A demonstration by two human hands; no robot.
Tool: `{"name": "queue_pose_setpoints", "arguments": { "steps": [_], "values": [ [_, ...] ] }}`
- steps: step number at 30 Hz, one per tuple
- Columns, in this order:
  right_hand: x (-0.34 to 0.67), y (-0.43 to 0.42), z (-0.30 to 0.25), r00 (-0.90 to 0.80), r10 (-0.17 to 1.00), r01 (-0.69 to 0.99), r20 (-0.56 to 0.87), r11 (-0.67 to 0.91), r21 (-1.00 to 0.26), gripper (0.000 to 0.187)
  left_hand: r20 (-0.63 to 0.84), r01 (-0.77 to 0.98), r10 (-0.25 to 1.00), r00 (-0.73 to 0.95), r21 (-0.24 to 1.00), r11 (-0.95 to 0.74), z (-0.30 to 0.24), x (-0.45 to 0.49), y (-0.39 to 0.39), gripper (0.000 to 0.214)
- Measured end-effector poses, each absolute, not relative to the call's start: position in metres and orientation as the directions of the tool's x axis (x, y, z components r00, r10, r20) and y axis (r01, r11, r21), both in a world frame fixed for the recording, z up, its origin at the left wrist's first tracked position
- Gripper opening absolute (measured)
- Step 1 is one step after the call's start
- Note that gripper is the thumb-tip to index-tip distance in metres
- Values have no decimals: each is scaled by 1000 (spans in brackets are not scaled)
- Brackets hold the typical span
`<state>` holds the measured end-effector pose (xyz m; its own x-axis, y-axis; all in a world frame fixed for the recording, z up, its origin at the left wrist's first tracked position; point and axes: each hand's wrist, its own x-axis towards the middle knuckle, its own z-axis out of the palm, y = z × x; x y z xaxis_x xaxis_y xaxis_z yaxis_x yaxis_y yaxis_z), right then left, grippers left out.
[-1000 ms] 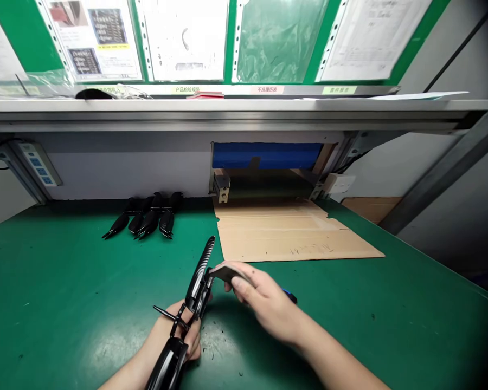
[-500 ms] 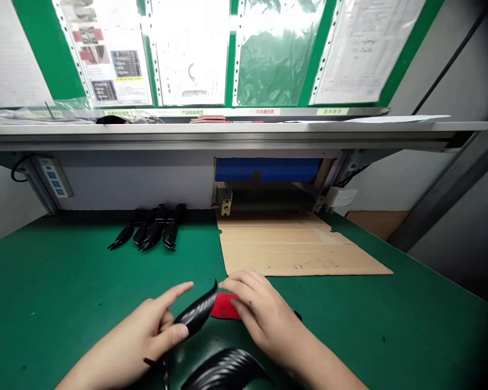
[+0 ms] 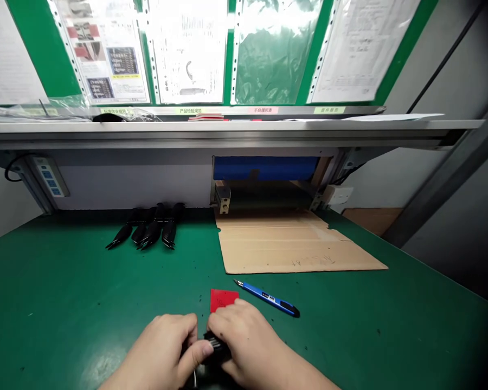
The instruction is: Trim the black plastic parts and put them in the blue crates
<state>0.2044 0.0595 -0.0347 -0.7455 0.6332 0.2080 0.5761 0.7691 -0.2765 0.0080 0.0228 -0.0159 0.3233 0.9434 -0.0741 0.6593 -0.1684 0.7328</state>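
My left hand (image 3: 166, 352) and my right hand (image 3: 244, 346) meet near the front edge of the green table (image 3: 65, 303). Both pinch a black ribbed plastic part (image 3: 216, 342), which is mostly hidden between and under my fingers. A small red card (image 3: 223, 298) lies flat just beyond my right hand's fingers. A blue utility knife (image 3: 268, 298) lies on the table to the right of the card, apart from both hands.
Several black ribbed parts (image 3: 150, 232) lie grouped at the back left. A flat cardboard sheet (image 3: 293, 246) covers the back middle in front of a blue-topped opening (image 3: 266, 168). A shelf (image 3: 228, 130) with documents hangs above. A power strip (image 3: 49, 176) is at the far left.
Both hands pulled the black part down toward me and closed around it. My right hand left the red card, and the blue knife is now uncovered.
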Motion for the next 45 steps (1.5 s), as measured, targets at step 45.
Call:
{"name": "queue_pose_setpoints", "arguments": {
  "steps": [45],
  "values": [
    [225, 68, -9, -577, 726, 638, 375, 687, -348, 61, -115, 277, 993, 7, 955, 109, -1, -28, 41, 43]
  ]
}}
